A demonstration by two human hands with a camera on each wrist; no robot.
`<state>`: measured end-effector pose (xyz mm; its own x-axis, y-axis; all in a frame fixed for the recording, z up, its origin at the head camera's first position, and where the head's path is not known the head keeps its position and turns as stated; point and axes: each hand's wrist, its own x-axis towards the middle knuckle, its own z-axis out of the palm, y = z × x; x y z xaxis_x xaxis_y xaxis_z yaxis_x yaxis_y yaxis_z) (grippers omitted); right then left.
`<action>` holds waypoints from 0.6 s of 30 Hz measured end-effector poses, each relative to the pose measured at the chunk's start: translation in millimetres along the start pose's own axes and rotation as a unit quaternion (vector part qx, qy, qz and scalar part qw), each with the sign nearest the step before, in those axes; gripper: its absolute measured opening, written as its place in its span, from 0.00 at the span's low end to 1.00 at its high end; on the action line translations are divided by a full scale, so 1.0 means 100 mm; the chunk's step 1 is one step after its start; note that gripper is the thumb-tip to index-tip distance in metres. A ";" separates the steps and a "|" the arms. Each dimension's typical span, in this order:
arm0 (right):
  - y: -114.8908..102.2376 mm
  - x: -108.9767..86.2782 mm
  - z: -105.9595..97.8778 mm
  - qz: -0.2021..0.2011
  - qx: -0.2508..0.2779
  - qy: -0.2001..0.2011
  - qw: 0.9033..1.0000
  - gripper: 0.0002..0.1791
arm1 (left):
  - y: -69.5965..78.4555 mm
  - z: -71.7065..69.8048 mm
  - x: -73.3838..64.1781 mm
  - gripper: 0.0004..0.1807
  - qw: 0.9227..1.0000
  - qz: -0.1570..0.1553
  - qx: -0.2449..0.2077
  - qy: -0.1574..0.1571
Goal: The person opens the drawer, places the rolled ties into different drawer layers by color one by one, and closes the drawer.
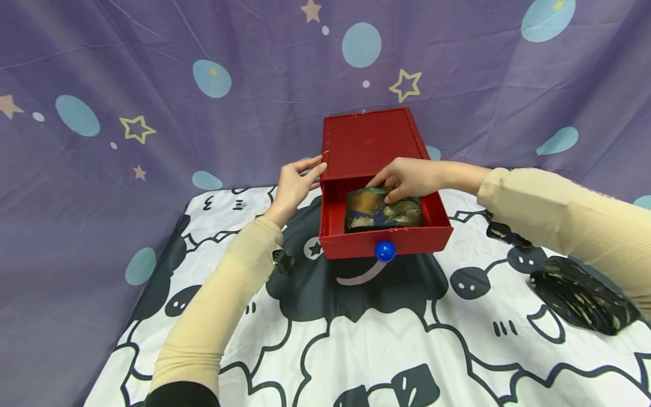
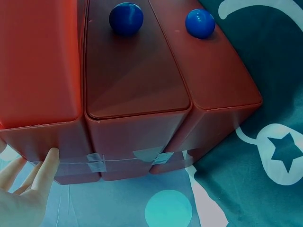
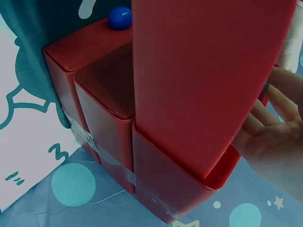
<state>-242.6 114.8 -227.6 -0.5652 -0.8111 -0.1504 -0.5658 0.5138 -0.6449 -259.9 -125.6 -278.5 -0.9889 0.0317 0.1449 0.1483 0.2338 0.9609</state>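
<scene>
A red drawer cabinet (image 1: 373,141) has its top drawer (image 1: 335,240) pulled out, a blue round knob (image 1: 385,251) on its front. Inside the drawer lies a dark patterned pouch (image 1: 371,215) with brownish-gold and green patches. My right hand (image 1: 414,176) reaches in from the right and pinches the pouch near its top edge, thumb over its face. In the right wrist view the drawer wall hides the fingertips of that hand (image 3: 277,123). My left hand (image 1: 297,183) rests extended fingers against the cabinet's left side; in the left wrist view its fingers (image 2: 47,170) touch the top unit.
Below the top drawer, two closed drawers (image 2: 137,71) bear blue knobs, with clear tape (image 2: 97,163) along the side. A black shiny bundle (image 1: 582,294) lies at the right on the cartoon-print cloth (image 1: 386,350). A purple curtain (image 1: 285,73) hangs behind the cabinet.
</scene>
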 end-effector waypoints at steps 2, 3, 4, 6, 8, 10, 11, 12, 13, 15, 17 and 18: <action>-0.01 -0.02 0.00 -0.004 -0.013 0.022 1.000 0.21 | 0.00 0.00 0.00 0.20 1.000 0.001 0.000 0.001; -0.01 -0.03 -0.01 -0.004 -0.016 0.033 0.999 0.21 | 0.00 0.01 0.00 0.20 1.000 0.002 0.000 0.001; -0.02 -0.04 -0.01 -0.005 -0.020 0.043 0.999 0.20 | 0.01 0.01 0.00 0.20 1.000 0.003 0.000 0.001; -0.03 -0.07 -0.01 -0.007 -0.027 0.061 0.998 0.19 | 0.01 0.01 -0.01 0.20 1.000 0.004 0.001 0.001; -0.04 -0.10 -0.02 -0.006 -0.030 0.076 0.997 0.19 | 0.01 0.01 -0.01 0.20 1.000 0.004 0.000 0.001; -0.05 -0.13 -0.02 -0.004 -0.029 0.088 0.996 0.19 | 0.01 0.01 -0.01 0.20 1.000 0.002 0.000 0.001; -0.06 -0.14 -0.02 -0.004 -0.027 0.093 0.995 0.19 | 0.01 0.01 -0.01 0.20 1.000 0.002 0.000 0.001; -0.06 -0.16 -0.02 -0.002 -0.024 0.098 0.995 0.19 | 0.01 0.01 -0.01 0.20 1.000 0.003 -0.001 0.002; -0.07 -0.17 -0.03 -0.001 -0.022 0.102 0.995 0.19 | 0.01 0.01 -0.01 0.20 1.000 0.003 -0.001 0.002; -0.09 -0.20 -0.03 -0.002 -0.017 0.112 0.994 0.19 | 0.01 0.00 -0.01 0.20 1.000 0.001 -0.002 0.001; -0.11 -0.24 -0.03 -0.005 -0.018 0.121 0.992 0.18 | 0.01 0.00 0.00 0.20 1.000 -0.001 -0.006 0.000; -0.12 -0.25 -0.03 -0.005 -0.019 0.126 0.992 0.18 | 0.01 0.00 0.00 0.20 1.000 -0.002 -0.007 -0.001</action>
<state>-223.4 130.1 -213.4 -0.6886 -0.7232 0.0522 -0.5921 0.5193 -0.6162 -259.6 -125.4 -277.3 -0.9896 0.0319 0.1402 0.1438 0.2212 0.9646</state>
